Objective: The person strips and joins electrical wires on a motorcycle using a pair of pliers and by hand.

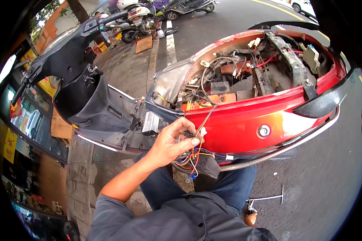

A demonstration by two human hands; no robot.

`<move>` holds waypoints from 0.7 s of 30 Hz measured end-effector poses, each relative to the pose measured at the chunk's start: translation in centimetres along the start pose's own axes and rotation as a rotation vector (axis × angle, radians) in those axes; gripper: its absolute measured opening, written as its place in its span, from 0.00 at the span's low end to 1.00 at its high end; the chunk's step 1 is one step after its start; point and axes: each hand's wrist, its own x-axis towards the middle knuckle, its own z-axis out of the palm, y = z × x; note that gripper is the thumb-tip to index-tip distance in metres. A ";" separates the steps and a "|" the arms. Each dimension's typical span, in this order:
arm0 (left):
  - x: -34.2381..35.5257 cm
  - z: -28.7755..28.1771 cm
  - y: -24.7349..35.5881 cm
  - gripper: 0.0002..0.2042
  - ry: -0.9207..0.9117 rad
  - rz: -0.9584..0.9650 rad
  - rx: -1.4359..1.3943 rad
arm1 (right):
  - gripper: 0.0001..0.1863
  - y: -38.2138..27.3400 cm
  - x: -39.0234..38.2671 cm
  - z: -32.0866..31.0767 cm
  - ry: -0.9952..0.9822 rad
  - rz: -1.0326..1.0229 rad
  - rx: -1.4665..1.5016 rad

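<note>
My left hand [169, 143] is closed in a pinch on a bundle of coloured wires [195, 154] beside the red scooter body panel [229, 128]. The wires carry small plugs, among them a white connector [203, 131] and a blue connector [193, 176]. A dark flap-like piece [209, 166] hangs just below them. Low at the right, past my knee, part of my right hand [250, 219] shows close to the ground; its fingers are too small and too covered to read. Near it lie small metal pieces [251, 207] and a T-handle wrench [282, 195].
The scooter's seat bay [229, 80] is uncovered, with cables and an orange part [219, 99] inside. A silver finned box [150, 123] rests on the footboard. The handlebar [108, 19] rises at far left. Parked scooters [138, 18] stand behind; a cardboard box [61, 125] sits by the shopfront.
</note>
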 end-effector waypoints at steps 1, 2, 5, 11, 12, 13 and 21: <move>0.3 -0.1 0.2 0.11 -0.049 -0.066 -0.048 | 0.37 -0.8 -0.3 0.3 0.003 0.003 -0.008; 0.0 -0.4 0.2 0.11 -0.027 -0.095 -0.103 | 0.38 -1.3 -1.3 0.4 -0.014 -0.006 -0.037; 0.4 -0.7 -0.3 0.10 0.003 -0.153 -0.230 | 0.37 -3.5 -2.0 -0.6 0.064 0.068 0.125; 0.5 -1.8 1.0 0.17 -0.173 -0.265 -0.062 | 0.08 -4.2 -0.6 -8.5 -0.589 -0.067 1.278; 0.7 -2.2 1.1 0.17 -0.209 -0.294 -0.031 | 0.07 -5.6 -2.7 -12.8 -0.601 -0.155 1.342; 0.8 -2.4 1.3 0.16 -0.231 -0.287 -0.005 | 0.07 -6.3 -4.0 -16.4 -0.595 -0.189 1.344; 1.2 -2.8 3.5 0.15 -0.248 -0.346 0.139 | 0.15 -13.5 -17.9 -41.2 -0.765 -1.183 0.862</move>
